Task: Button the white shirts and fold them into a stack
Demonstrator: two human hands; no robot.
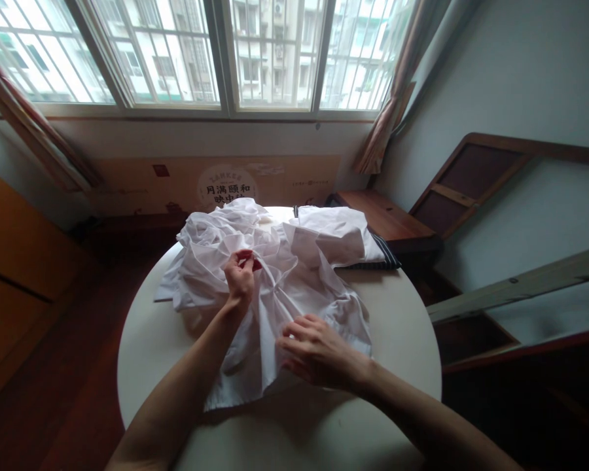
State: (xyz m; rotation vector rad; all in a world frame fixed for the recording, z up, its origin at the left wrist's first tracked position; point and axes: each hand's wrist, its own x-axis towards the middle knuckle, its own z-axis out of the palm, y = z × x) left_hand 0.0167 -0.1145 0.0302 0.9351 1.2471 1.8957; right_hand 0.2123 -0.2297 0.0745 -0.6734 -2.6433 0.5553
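Note:
A rumpled white shirt is spread over the round table, its thin cloth falling in loose folds. High on its front strip, my left hand pinches the fabric between thumb and fingertips, lifting it a little. Lower down and to the right, my right hand curls its fingers over the shirt near its bottom part; the thumb is mostly hidden beneath. Between the two hands the strip of cloth runs in creases.
The round white table bears folded white clothing and a dark striped cloth at its back right. Behind stand a printed cardboard panel, a barred window and a brown wooden cabinet.

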